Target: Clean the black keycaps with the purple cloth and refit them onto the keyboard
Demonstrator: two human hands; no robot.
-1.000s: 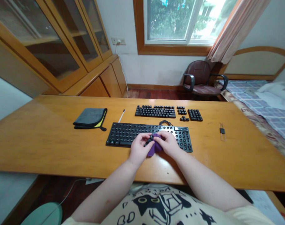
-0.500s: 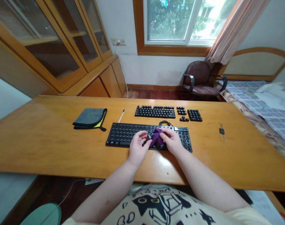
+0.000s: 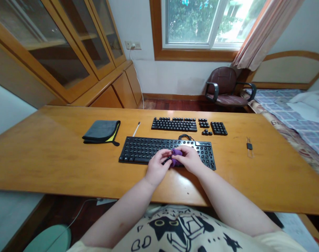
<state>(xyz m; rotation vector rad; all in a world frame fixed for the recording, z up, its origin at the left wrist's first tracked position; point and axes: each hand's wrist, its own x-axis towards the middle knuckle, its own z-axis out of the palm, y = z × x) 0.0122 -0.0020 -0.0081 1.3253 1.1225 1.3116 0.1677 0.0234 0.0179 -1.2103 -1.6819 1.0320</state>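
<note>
A black keyboard (image 3: 140,150) lies in front of me, most of its keycaps off and the switches bare. Above its lower middle my two hands meet. My right hand (image 3: 189,159) is closed around a bunched purple cloth (image 3: 176,153). My left hand (image 3: 158,164) pinches a small dark piece, apparently a keycap, against the cloth; the fingers mostly hide it. Behind the keyboard, removed black keycaps (image 3: 174,124) stand in rows, with a number-pad block (image 3: 219,128) and smaller groups to their right.
On the left of the desk (image 3: 57,157) lies a folded grey cloth (image 3: 100,130) with a yellow inside. A white brush (image 3: 136,129) is behind the keyboard's left end. A keycap puller (image 3: 249,146) with wire loops lies at right. The keyboard's cable (image 3: 185,137) is coiled behind it.
My right hand has moved slightly left and closed further over the purple cloth, now more bunched. The fingers of my left hand have come in against it, covering the small dark piece.
</note>
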